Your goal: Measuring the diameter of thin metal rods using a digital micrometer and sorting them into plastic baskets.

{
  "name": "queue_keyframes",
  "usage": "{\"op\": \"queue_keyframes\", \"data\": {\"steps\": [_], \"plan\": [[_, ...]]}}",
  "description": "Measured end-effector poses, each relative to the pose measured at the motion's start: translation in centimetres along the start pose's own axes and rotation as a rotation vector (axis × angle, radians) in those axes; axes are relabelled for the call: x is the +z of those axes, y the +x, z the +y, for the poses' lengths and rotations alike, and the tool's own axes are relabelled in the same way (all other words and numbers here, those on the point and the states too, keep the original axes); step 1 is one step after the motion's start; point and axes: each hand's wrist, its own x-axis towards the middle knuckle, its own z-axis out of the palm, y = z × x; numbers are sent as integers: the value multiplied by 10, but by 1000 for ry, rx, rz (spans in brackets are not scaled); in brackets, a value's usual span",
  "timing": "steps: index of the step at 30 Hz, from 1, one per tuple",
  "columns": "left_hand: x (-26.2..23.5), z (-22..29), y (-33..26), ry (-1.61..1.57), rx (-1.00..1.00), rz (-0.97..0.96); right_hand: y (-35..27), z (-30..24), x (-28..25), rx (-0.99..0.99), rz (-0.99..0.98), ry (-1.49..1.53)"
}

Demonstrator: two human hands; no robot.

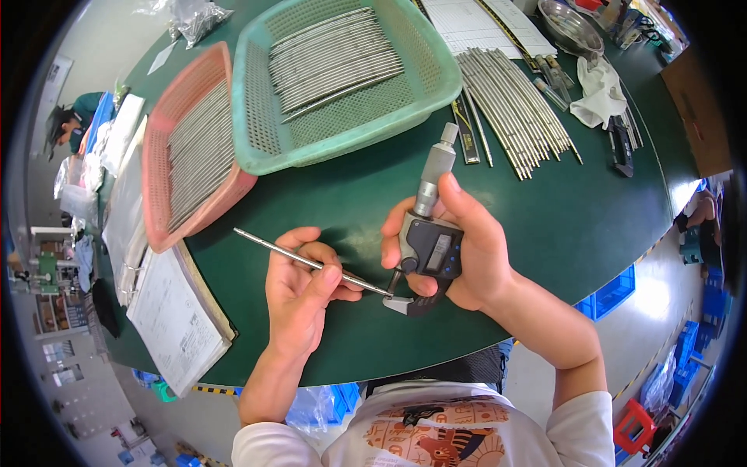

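Between its thumb and fingers, my left hand (302, 292) pinches a thin metal rod (272, 247) that slants down to the right. The rod's right end sits at the jaws of a digital micrometer (430, 241). My right hand (478, 253) is wrapped round the micrometer's dark frame, with the silver thimble pointing up and away. Whether both jaw faces touch the rod is too small to tell. Beyond my hands stands a green plastic basket (342, 152) with a row of similar rods (334, 58). Left of it, a pink basket (156, 194) holds more rods.
Loose rods (517, 113) lie at the back right beside a ruler (465, 132). Near them are a white cloth (599, 93), a black-handled cutter (620, 146) and a metal bowl (572, 27). An open binder (175, 315) lies at the left table edge. Another person (74, 124) is at the far left.
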Motion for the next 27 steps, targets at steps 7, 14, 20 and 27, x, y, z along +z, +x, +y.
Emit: {"op": "queue_keyframes", "data": {"steps": [7,14,20,27], "plan": [[-1,2,0,-33,-2,-25,-1,-3,1,54,28,37],[-1,1,0,-33,6,-28,-1,-3,0,60,13,68],[0,0,0,-17,3,-22,-1,-2,0,34,-11,98],[0,1,0,-23,1,-34,-2,-3,1,29,11,31]]}}
